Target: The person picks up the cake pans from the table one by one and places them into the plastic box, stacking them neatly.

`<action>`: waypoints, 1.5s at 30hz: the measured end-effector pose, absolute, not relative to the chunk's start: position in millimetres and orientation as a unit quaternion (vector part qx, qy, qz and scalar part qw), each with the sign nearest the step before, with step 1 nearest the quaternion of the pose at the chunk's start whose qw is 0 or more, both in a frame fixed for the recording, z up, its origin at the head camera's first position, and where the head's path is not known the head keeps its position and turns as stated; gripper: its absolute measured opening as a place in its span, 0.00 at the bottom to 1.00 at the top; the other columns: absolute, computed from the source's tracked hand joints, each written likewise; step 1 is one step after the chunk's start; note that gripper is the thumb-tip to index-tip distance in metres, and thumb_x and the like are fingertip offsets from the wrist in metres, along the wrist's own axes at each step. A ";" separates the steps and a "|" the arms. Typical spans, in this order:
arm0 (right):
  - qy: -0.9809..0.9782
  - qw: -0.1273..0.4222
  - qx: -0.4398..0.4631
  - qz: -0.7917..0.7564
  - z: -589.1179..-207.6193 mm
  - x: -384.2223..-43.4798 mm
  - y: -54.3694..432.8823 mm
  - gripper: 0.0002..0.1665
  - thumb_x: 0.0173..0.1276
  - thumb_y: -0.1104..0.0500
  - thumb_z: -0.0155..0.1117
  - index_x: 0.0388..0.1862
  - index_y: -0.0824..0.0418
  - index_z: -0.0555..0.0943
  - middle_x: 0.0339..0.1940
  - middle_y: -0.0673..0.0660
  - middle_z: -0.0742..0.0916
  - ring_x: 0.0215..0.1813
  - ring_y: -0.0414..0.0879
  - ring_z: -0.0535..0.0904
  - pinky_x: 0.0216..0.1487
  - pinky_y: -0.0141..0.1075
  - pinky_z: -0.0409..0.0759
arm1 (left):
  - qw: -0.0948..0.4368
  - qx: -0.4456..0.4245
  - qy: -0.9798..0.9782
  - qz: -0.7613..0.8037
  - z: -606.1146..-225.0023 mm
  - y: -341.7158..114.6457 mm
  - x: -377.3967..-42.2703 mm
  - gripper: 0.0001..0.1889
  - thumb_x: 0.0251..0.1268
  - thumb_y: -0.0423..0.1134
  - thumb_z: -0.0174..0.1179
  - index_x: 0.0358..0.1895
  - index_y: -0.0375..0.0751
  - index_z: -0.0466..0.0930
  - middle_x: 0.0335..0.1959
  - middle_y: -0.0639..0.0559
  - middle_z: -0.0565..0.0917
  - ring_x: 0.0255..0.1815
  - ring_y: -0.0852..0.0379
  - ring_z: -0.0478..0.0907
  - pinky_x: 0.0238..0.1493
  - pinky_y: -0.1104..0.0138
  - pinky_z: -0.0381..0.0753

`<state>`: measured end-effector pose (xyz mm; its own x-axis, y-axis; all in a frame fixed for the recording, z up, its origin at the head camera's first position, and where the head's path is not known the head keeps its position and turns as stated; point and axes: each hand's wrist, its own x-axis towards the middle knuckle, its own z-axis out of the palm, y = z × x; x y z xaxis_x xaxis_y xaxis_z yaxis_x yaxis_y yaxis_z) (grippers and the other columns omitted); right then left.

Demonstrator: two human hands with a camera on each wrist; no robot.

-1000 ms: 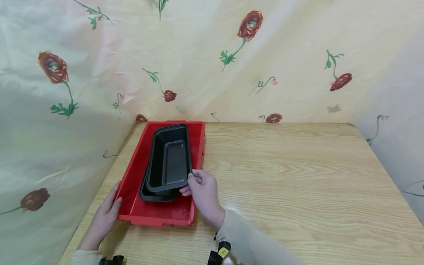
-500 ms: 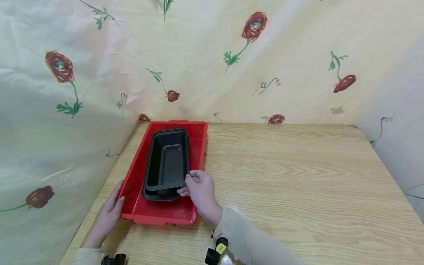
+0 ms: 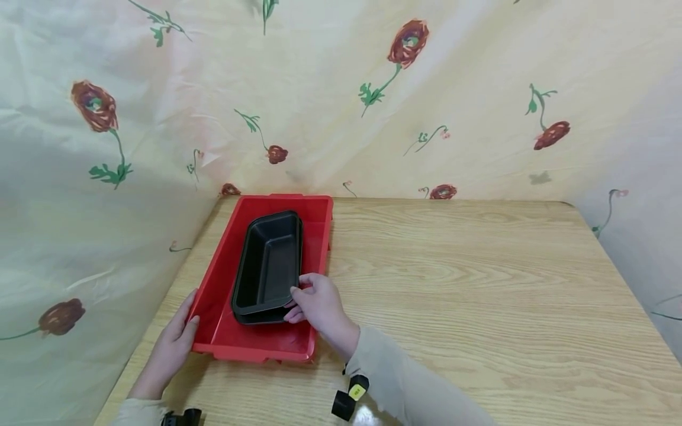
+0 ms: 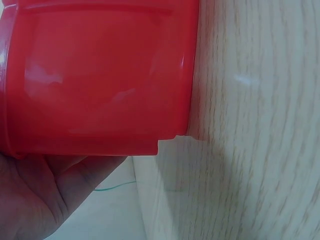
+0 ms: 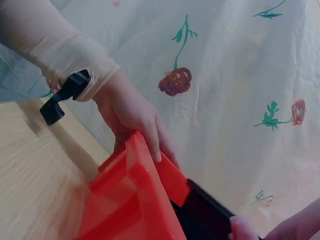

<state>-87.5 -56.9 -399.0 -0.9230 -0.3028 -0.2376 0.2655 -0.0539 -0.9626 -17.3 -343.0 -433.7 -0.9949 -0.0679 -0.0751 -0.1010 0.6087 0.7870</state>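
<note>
A black loaf pan [image 3: 272, 260] lies over a second black loaf pan [image 3: 261, 318], whose near end and right edge peek out beneath it. Both are inside a red plastic tray [image 3: 306, 222]. My right hand [image 3: 322, 305] pinches the upper pan's near right corner between thumb and fingers; in the right wrist view only part of that hand [image 5: 300, 225] shows. With the left hand [image 3: 173, 343] I grip the tray's near left side, thumb over the rim and fingers outside. The left wrist view shows the tray's outer wall [image 4: 100, 75] above that palm.
The tray stands at the left of a light wooden table [image 3: 453, 296]. Flower-patterned cloth [image 3: 330, 106] hangs behind the table and along its left and right sides. Each wrist wears a black camera mount [image 3: 351, 396].
The upper loaf pan has come down and nearer, settling more closely over the lower one. My right hand has moved slightly left with it. The left hand keeps its grip on the tray.
</note>
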 end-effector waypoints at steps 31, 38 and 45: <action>0.779 0.240 -0.138 -0.563 -388.3 -88.0 -49.8 0.31 0.70 0.68 0.59 0.69 0.77 0.64 0.19 0.59 0.83 0.22 0.54 0.84 0.28 0.33 0.82 | 0.027 -0.061 0.889 0.454 -432.9 -338.5 -17.7 0.30 0.80 0.37 0.37 0.79 0.44 0.41 0.73 0.30 0.55 0.64 0.32 0.64 0.52 0.53 0.78; 0.810 0.194 -0.154 -0.531 -386.6 -80.8 -45.7 0.28 0.68 0.65 0.61 0.66 0.74 0.70 0.15 0.56 0.80 0.21 0.48 0.82 0.30 0.30 0.81 | 0.031 -0.065 0.887 0.456 -431.8 -337.8 -17.0 0.30 0.80 0.37 0.38 0.79 0.45 0.41 0.73 0.30 0.55 0.64 0.31 0.64 0.53 0.49 0.78; 0.806 0.164 -0.165 -0.545 -388.2 -80.3 -41.8 0.22 0.68 0.67 0.59 0.61 0.72 0.75 0.16 0.53 0.81 0.20 0.46 0.81 0.28 0.31 0.81 | 0.030 -0.060 0.889 0.452 -432.5 -339.6 -16.6 0.30 0.80 0.36 0.37 0.79 0.42 0.40 0.74 0.29 0.54 0.65 0.33 0.63 0.54 0.51 0.76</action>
